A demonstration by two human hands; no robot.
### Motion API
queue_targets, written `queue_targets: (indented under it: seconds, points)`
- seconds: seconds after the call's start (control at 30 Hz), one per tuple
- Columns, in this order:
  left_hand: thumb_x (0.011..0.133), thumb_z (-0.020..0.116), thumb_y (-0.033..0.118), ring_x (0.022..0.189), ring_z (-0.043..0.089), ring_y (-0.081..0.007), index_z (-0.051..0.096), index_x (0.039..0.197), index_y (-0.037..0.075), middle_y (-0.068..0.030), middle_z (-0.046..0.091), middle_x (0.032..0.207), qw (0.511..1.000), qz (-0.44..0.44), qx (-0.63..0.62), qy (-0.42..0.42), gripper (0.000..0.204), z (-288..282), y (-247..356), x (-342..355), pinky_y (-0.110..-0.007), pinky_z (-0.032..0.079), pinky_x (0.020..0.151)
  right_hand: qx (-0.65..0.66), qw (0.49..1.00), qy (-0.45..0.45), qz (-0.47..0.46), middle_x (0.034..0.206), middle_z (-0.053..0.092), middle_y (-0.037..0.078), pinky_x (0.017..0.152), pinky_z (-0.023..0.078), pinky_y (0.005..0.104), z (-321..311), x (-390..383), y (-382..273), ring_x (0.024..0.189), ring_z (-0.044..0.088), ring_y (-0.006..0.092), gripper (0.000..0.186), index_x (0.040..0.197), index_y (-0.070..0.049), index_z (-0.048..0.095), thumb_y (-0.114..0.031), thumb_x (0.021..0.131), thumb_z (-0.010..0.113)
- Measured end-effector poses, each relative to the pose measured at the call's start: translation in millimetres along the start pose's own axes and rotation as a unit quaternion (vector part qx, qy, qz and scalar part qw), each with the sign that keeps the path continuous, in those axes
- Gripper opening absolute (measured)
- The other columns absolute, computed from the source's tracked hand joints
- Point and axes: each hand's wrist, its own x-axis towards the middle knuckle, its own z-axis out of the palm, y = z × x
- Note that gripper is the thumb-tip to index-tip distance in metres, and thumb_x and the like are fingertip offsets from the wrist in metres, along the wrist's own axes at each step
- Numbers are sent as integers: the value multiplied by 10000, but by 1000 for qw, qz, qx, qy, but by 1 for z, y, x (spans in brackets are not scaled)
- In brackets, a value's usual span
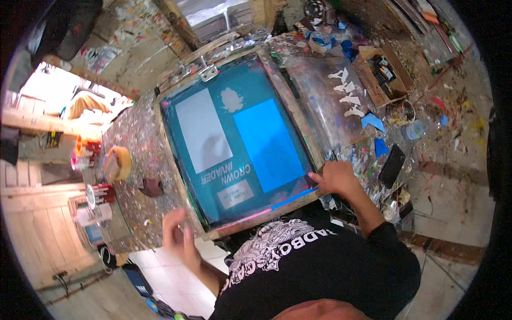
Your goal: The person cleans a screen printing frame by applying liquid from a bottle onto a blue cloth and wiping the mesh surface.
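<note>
A screen printing frame (245, 217) with wooden sides and teal mesh lies tilted before me. Its mesh shows a pale rectangle (202, 130), some lettering and a small leafy shape (231, 100). A bright blue rectangular sheet (269, 146) covers part of its right half. At the frame's near right corner is my right hand (338, 178), thumb laid over the edge and the other fingers curled, partly hidden. My left hand (181, 234) is off the near left corner, somewhat blurred, its fingers apart and holding nothing. A metal hinge clamp (208, 72) sits at the far side.
Right of the frame lie a brown board (333, 117) with white cutouts, a cardboard box (392, 80), blue scraps (373, 122) and a black phone (392, 165). On the left stand tape rolls (118, 162), paint-streaked containers (100, 196) and a pale bottle (93, 215).
</note>
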Motion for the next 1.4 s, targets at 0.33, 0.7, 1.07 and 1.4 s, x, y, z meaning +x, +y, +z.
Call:
queue_targets:
  seconds: [0.33, 0.7, 1.07, 1.4]
  points:
    - [888, 478, 28, 570, 587, -142, 625, 714, 106, 1, 615, 701, 771, 408, -406, -273, 241, 48, 124, 49, -355, 520, 576, 21, 955, 294, 35, 875, 716, 240, 704, 559, 521, -113, 96, 33, 839, 709, 400, 529, 861, -7, 733, -502, 932, 561]
    - [882, 494, 57, 569, 582, -160, 596, 704, 114, -13, 610, 694, 785, 376, -406, -279, 213, 73, 100, 67, -363, 506, 563, -93, 934, 330, 97, 1054, 732, 181, 842, 564, 501, -204, 309, 154, 1045, 694, 353, 333, 1041, -50, 725, -169, 730, 736]
    - [877, 510, 87, 568, 577, -178, 566, 694, 122, -28, 605, 687, 804, 371, -381, -264, 194, 82, 92, 80, -371, 493, 549, 66, 894, 435, 87, 1057, 710, 241, 852, 551, 479, -225, 326, 190, 995, 696, 379, 410, 1173, -8, 659, -222, 826, 705]
    - [872, 524, 114, 566, 572, -194, 540, 685, 130, -41, 601, 682, 798, 364, -403, -262, 188, 89, 80, 86, -378, 480, 537, 201, 785, 585, -38, 1066, 718, 199, 926, 529, 435, -282, 374, 343, 1047, 680, 305, 674, 1339, -31, 595, -395, 806, 788]
